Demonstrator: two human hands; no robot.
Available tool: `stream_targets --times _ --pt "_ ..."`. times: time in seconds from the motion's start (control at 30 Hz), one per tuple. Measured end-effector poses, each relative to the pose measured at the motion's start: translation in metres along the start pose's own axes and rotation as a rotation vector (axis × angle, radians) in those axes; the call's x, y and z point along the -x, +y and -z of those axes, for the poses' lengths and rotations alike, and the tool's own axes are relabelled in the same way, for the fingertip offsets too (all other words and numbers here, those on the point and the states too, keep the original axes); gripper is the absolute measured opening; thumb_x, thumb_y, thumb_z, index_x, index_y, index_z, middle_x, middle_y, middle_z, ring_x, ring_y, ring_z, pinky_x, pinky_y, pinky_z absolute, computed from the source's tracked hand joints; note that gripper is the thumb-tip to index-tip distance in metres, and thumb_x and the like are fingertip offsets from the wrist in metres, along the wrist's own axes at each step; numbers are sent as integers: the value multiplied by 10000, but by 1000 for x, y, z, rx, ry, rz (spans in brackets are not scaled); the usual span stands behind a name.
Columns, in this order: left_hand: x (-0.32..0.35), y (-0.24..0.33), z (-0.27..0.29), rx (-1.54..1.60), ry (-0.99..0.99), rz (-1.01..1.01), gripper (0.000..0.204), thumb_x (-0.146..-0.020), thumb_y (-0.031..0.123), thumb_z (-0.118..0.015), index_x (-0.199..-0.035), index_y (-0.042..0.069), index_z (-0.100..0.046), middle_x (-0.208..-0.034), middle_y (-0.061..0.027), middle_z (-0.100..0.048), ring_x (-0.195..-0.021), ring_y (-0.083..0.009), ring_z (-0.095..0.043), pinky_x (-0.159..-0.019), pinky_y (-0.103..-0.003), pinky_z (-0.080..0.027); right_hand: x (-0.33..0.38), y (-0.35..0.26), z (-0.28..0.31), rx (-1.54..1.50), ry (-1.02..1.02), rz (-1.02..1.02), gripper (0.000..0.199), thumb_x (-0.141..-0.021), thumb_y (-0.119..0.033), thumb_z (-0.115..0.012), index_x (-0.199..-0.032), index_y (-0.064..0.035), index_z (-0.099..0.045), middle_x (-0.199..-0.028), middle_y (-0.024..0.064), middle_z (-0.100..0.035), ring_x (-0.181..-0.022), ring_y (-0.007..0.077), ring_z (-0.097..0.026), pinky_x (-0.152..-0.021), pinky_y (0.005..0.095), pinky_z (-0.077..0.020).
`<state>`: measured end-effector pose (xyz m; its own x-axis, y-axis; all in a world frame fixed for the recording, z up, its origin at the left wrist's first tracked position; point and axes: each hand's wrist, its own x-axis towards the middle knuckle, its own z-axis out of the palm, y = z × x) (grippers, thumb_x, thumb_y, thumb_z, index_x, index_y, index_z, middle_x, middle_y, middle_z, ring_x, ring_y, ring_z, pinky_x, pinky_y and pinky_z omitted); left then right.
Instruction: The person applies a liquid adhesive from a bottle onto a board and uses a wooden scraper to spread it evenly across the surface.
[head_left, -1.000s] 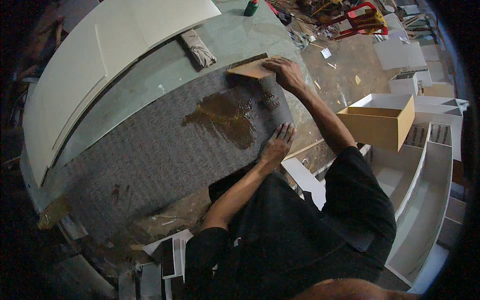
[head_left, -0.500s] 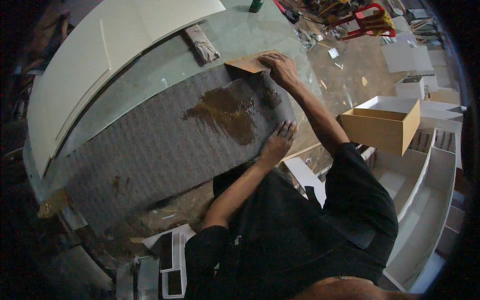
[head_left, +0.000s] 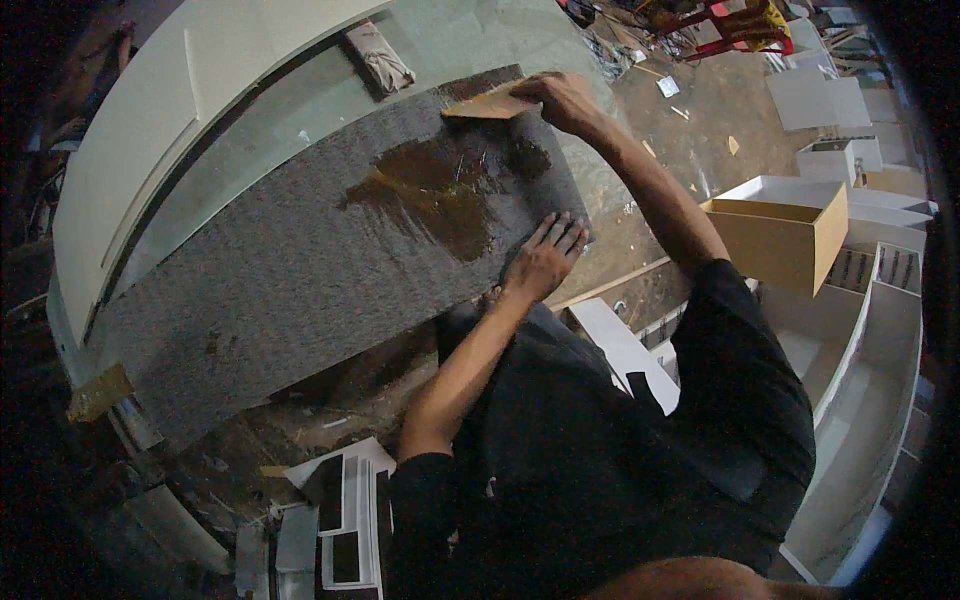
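A long grey textured panel (head_left: 260, 270) lies across a glass table (head_left: 250, 110), with a brown glossy patch of glue (head_left: 440, 190) spread near its right end. My right hand (head_left: 565, 100) grips a thin tan wooden scraper (head_left: 490, 103) at the panel's far right corner, its edge resting on the panel. My left hand (head_left: 545, 255) lies flat with spread fingers on the panel's near right edge, just beside the glue patch.
A rolled cloth (head_left: 380, 57) lies on the glass beyond the panel. A curved white board (head_left: 150, 120) runs along the table's far side. An open brown box (head_left: 780, 235) and white shelving (head_left: 880, 350) stand at my right. White offcuts (head_left: 345, 510) litter the floor below.
My right hand has pushed the scraper toward the panel's far right corner, away from the glue patch. My left hand stays pressed on the panel's edge.
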<state>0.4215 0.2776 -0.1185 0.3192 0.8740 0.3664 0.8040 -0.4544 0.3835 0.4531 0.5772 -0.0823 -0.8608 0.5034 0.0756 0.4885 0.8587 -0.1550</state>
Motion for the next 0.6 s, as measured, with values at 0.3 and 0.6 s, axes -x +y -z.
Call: stream_targets --times 0.3,0.6 --pt "14 1 10 22 237 -38 254 -780 144 -643 -1008 72 -730 -1125 -48 -709 -1104 -253 -643 -983 -393 -517 64 -26 11 92 -150 -6 509 -761 25 -579 -1175 -228 -734 -1216 17 -704 -1129 225 -656 -1137 418 -389" --pt "82 6 36 3 504 198 166 -801 61 -666 -941 33 -750 -1035 -74 -729 -1045 -289 -676 -929 -442 -563 147 -69 45 31 -76 146 455 -777 -58 -636 -1198 -212 -720 -1229 -5 -700 -1231 186 -601 -1210 488 -289"
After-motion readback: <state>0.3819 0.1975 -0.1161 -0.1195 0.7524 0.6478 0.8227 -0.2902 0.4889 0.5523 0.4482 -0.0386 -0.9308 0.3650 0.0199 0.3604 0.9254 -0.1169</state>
